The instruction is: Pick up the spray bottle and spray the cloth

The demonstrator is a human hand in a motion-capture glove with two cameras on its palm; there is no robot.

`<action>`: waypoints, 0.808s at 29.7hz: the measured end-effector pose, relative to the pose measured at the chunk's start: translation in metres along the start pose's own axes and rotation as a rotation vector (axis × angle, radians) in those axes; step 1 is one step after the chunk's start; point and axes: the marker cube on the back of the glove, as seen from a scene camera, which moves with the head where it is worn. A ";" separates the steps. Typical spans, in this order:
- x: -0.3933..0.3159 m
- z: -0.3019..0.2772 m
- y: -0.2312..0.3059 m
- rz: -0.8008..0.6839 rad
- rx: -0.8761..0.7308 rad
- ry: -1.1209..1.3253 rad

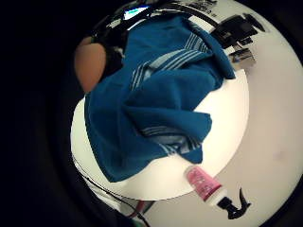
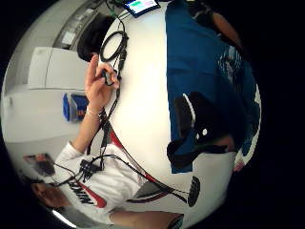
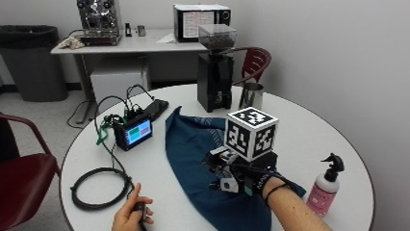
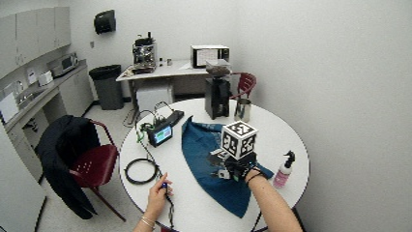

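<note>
Gloved right hand [image 3: 253, 180] hovers over blue cloth [image 3: 192, 159], near tabletop's front edge; holds nothing; finger state cannot tell. Cloth spread crumpled across middle of round white tabletop [image 3: 307, 130]. Pink spray bottle [image 3: 324, 187] with black trigger upright near right edge, just beside cloth, apart from hand. Bare left hand [image 3: 133, 215] at front-left edge pinches small black device beside coiled black cable [image 3: 97, 187].
</note>
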 end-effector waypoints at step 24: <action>-0.020 -0.005 0.023 -0.076 -0.020 0.079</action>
